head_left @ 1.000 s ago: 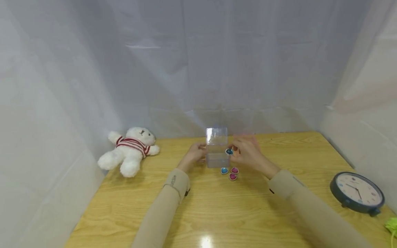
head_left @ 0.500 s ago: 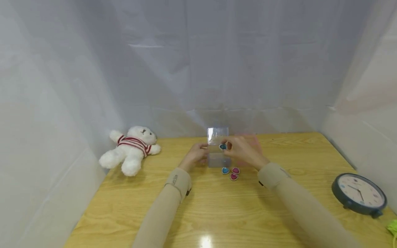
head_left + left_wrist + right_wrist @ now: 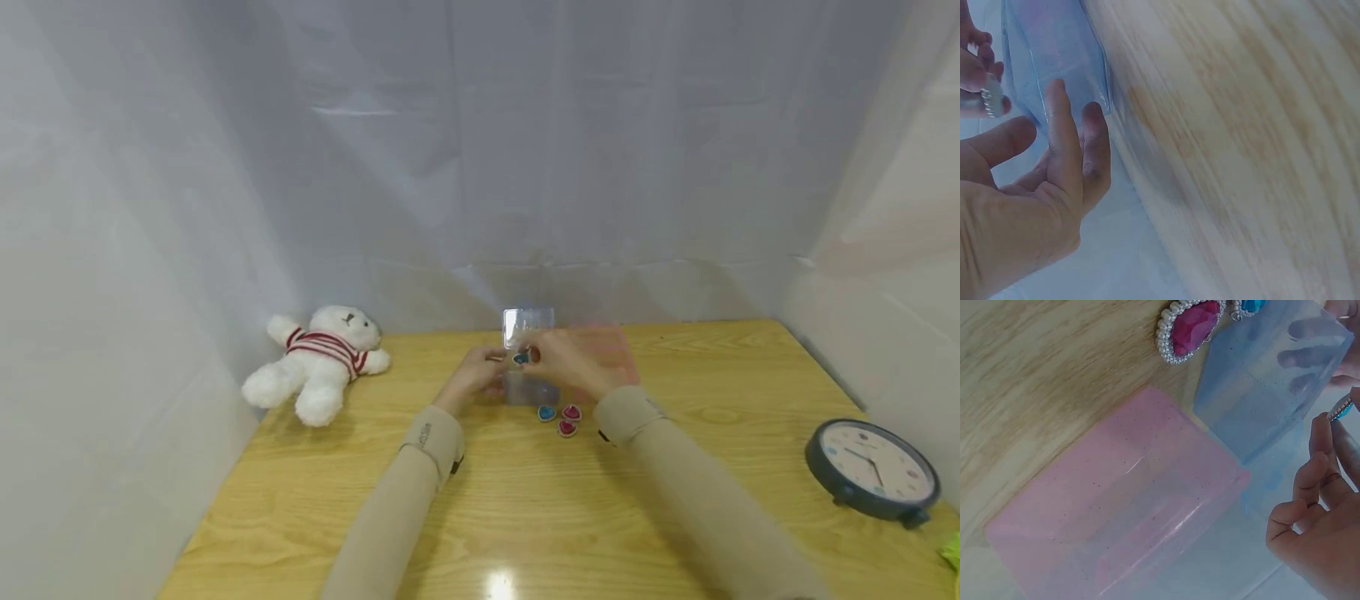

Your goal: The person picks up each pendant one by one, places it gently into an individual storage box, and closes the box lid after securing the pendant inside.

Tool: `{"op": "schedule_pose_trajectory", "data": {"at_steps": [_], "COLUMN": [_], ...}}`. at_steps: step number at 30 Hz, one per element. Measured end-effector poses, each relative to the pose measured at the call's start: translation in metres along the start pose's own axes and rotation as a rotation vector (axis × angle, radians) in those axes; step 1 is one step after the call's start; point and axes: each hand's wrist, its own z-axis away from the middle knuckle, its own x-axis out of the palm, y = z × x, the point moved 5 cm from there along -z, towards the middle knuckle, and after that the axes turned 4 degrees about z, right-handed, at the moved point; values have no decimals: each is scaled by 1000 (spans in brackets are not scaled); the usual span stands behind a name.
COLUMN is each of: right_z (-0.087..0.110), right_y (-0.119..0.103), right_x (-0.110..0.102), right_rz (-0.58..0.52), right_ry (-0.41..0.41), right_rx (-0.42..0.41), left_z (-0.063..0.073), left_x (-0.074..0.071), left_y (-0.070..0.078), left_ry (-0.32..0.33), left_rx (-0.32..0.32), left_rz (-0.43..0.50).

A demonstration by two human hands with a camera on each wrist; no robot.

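Head view: a person's right hand (image 3: 558, 360) pinches a teal gem (image 3: 521, 359) at an open clear box (image 3: 532, 392), hiding part of it; the left hand (image 3: 471, 375) is at the clear box's nine o'clock. A pink box (image 3: 620, 354) sits at three, partly behind the right hand. On the wooden table (image 3: 510, 508), a blue gem (image 3: 547, 413) and two pink gems (image 3: 572, 413) lie near five; farther out, a white bear (image 3: 322, 354) sprawls at nine and a dark-rimmed clock (image 3: 873, 467) lies past three. Left wrist view: left thumb and fingers are apart, the clear box at twelve; I cannot tell if they touch it. Right wrist view: right fingertips clasp the teal gem; pink box at nine, clear box at eleven
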Motion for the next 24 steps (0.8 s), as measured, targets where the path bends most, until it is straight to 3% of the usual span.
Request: {"op": "schedule_pose_trajectory", "data": {"at_steps": [12, 20, 24], "right_z": [-17, -18, -17], "right_y": [-2, -2, -1], "right_x": [15, 17, 18], "right_rz": [121, 232, 225], "right_ry": [-37, -70, -80], "right_rx": [67, 102, 114], "left_z": [0, 1, 0], "left_x": [-2, -3, -3], "left_y": [0, 0, -2], "left_ry": [1, -1, 7], "left_rx": [-12, -10, -4], "left_rz": [-20, -36, -39]}}
